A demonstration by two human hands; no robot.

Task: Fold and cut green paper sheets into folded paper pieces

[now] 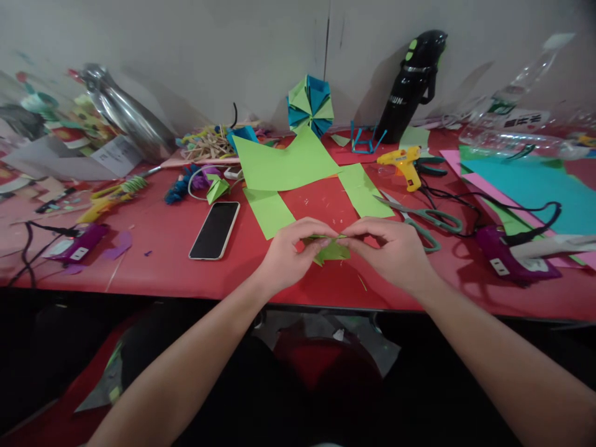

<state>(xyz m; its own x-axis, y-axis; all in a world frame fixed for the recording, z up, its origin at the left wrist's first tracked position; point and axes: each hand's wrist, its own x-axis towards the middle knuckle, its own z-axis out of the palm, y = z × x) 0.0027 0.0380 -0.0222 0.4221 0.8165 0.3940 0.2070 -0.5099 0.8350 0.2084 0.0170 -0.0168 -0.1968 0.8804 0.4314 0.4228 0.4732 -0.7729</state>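
Note:
My left hand (294, 249) and my right hand (392, 249) meet near the front edge of the red table, their fingertips pinching a small piece of green paper (337, 251) from both sides. Fingers partly cover it, so its full shape cannot be made out. Beyond my hands lies a large green paper sheet (284, 166) with a notched top edge. Two green strips lie below it, a left strip (270, 211) and a right strip (365, 191). Green-handled scissors (419, 217) rest partly open just past my right hand.
A phone (215, 231) lies left of my hands. A yellow glue gun (403, 164), power strips (516, 254) and cables are at right. By the wall stand a folded paper wheel (310, 107), a black bottle (412, 87) and a steel flask (128, 115). Coloured sheets (535, 183) lie far right.

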